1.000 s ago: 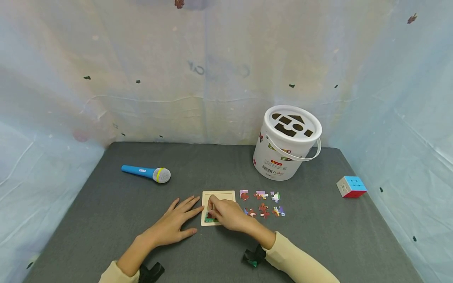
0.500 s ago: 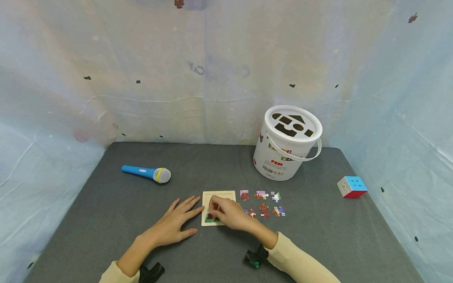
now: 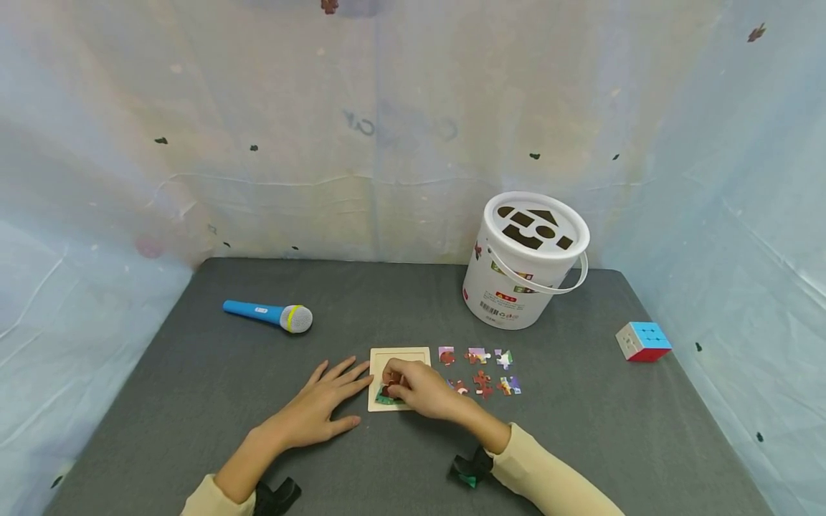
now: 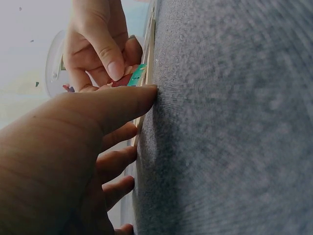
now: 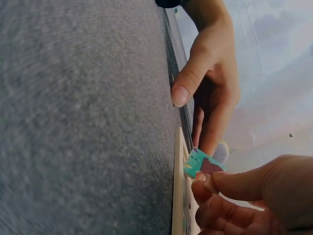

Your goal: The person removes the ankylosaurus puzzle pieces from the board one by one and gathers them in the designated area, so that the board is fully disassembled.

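Observation:
A shallow wooden puzzle tray [image 3: 376, 358] lies on the grey table. Over its lower part my right hand [image 3: 422, 390] pinches a puzzle piece [image 5: 200, 160], green along one edge with a dark red shape, between thumb and fingers. The piece stands tilted at the tray's near end in the right wrist view. My left hand [image 3: 312, 414] rests on the table with fingers spread and straight, its fingertips right at the tray's left edge. The right hand hides much of the tray's inside.
Several loose puzzle pieces [image 3: 482, 384] lie in two rows right of the tray. A white lidded bucket [image 3: 510, 287] with shape cutouts stands behind them. A blue toy microphone [image 3: 254, 310] is at back left, a puzzle cube [image 3: 643, 342] at far right.
The right hand has shifted slightly toward the person, and the green-edged puzzle piece has turned a little in its fingers. The left hand has stayed in place.

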Tool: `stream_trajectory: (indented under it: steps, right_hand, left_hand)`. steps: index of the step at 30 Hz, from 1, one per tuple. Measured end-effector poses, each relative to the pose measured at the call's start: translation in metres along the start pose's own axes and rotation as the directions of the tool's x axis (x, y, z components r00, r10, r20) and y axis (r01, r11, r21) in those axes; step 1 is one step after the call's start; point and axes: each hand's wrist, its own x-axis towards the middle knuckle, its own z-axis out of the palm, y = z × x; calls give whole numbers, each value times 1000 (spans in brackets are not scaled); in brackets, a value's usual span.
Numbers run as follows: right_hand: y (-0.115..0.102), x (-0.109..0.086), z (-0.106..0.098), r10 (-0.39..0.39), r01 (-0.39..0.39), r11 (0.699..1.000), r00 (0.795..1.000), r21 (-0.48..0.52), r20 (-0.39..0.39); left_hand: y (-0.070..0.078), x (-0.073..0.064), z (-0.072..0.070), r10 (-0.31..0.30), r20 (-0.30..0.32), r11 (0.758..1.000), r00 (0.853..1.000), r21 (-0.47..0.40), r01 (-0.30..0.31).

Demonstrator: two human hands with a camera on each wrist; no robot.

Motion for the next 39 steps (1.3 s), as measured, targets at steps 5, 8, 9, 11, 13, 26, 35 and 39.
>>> stream_trajectory:
  steps: [5,8,9,11,13,26,35,39]
  right_hand:
    - [-1,1,4,-19,18,999,999,-29,-47]
    - [-1,2,7,-35,29,997,995,-65,-98]
    - [-2,3,9,-45,36,996,992,-82,-115]
    - [-2,4,11,-65,50,993,988,-107,-137]
    - [-3,4,13,-78,60,991,986,-120,-150]
    - [-6,-8,5,-59,69,996,983,50,-174]
    - [9,-23,-8,9,63,959,968,277,-249]
    - [14,-27,-11,30,48,941,974,335,-226]
  left_hand:
    - [0,0,0,0,1,1000,1000,0,0]
    - [1,0,0,5,-4,1000,1000,-2,-5]
    - [0,0,0,9,-10,1000,1000,0,-9]
    - [0,0,0,17,-19,1000,1000,2,-17]
    - [0,0,1,28,-32,1000,999,8,-27]
    - [-1,-1,1,25,-26,1000,999,8,-24]
    - [-1,-1,0,-2,0,1000,1000,15,2]
    - [0,0,-1,0,2,1000,1000,14,0]
